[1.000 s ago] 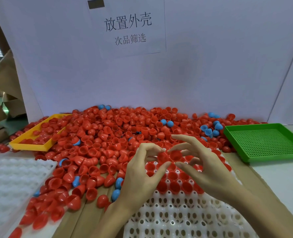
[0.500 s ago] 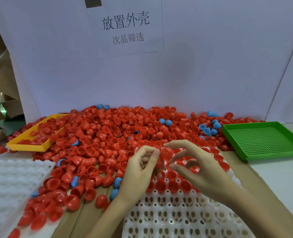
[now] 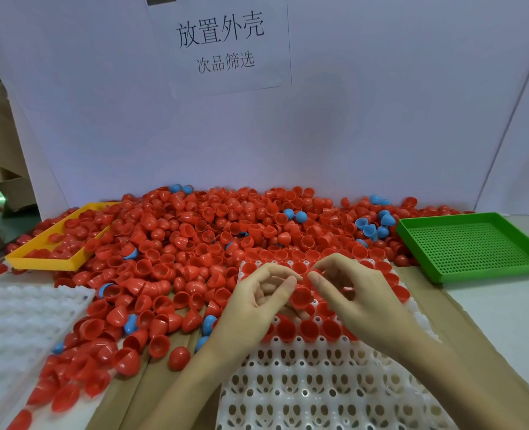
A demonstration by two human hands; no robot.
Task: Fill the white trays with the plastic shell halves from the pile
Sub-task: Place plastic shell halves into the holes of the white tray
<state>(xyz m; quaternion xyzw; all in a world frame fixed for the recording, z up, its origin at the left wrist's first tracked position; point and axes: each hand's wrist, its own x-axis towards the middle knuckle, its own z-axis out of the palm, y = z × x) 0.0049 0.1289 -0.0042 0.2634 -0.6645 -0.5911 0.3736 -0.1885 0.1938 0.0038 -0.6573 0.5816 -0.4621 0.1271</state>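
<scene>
A: Where are the hands just now?

B: Both hover over the far rows of the near white tray [image 3: 319, 395], fingertips almost meeting. The left hand [image 3: 257, 301] has its fingers curled inward toward the palm; I cannot tell whether a shell sits inside that curl. The right hand [image 3: 354, 294] has thumb and forefinger drawn toward a pinch, and whether they grip anything is also unclear.

A: And the shells?

B: The pile of red shell halves [image 3: 195, 243] spreads across the surface beyond and to the left of the tray, with a few blue shell halves [image 3: 373, 226] mixed in. Several far rows of the tray already hold red halves, open side up. One red half [image 3: 300, 297] sits right between the two hands, just below the fingertips.

A: So what does the next placement turn on?

B: As I judge it, the empty sockets lie on the near side of the filled rows, toward the person, so a shell has to travel nearward and down from the fingers, with its rounded end down to match the seated ones. The loose pile lies closer to the left hand; the right hand is nearer the tray's right columns.

A: Anything else around?

B: A second white tray [image 3: 12, 324] on the left, a yellow tray [image 3: 44, 262] half buried at the far left, and a green perforated tray [image 3: 471, 243] on the right.
</scene>
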